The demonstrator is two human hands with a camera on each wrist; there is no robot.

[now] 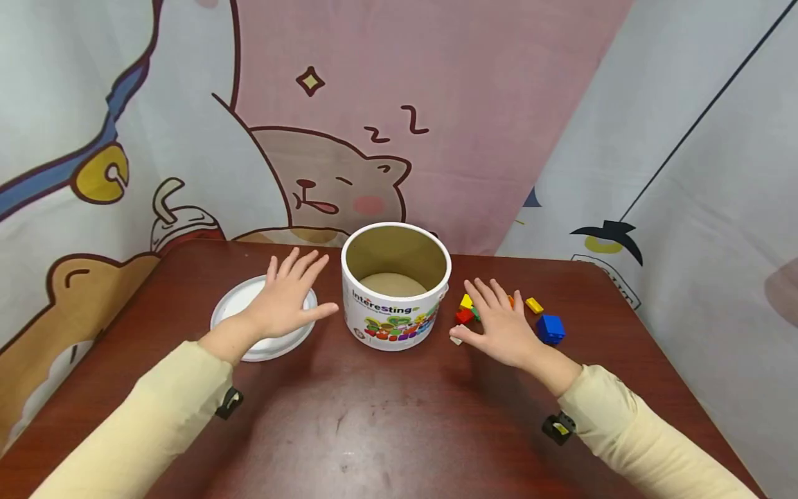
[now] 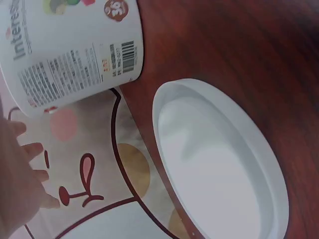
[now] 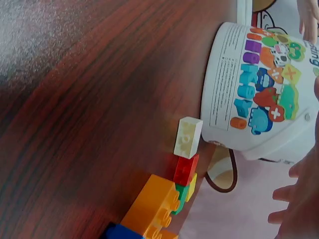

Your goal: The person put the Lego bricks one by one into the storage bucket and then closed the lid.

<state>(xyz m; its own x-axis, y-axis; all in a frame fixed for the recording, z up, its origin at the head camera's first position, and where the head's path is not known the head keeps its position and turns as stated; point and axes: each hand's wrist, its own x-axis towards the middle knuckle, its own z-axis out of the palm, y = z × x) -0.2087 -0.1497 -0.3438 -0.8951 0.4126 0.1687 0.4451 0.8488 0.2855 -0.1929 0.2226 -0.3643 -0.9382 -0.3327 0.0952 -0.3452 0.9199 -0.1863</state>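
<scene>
Head view: both of my hands hang over the table [image 1: 374, 423], fingers spread and released, grasping nothing. Between them stands the white bucket [image 1: 355, 322], upright, mouth up, its tan inside showing down to the bottom.

My left hand [image 1: 283, 298] is over the round white lid [image 1: 283, 344], which lies flat on the table to the left of the bucket. From the left wrist I see the lid's raised edge facing up and my fingers held above it, apart from it. My left thumb points at the bucket's wall, very near; whether it touches I cannot tell from the head view alone.

My right hand [image 1: 501, 329] is above the loose toy blocks on the bucket's other side, hiding part of them. Past my fingertips, toward the bucket, lie a red block [image 1: 464, 316], a yellow block [image 1: 466, 301] and a bit of a green block [image 1: 476, 313]; a white block [image 1: 458, 338] shows beside my thumb. Beyond the back of my hand, away from the bucket, sit a blue block [image 1: 551, 328] and a small yellow piece [image 1: 534, 305]. Right-wrist view shows a larger orange block [image 3: 149, 204] among them, with the white one closest to the bucket.
</scene>
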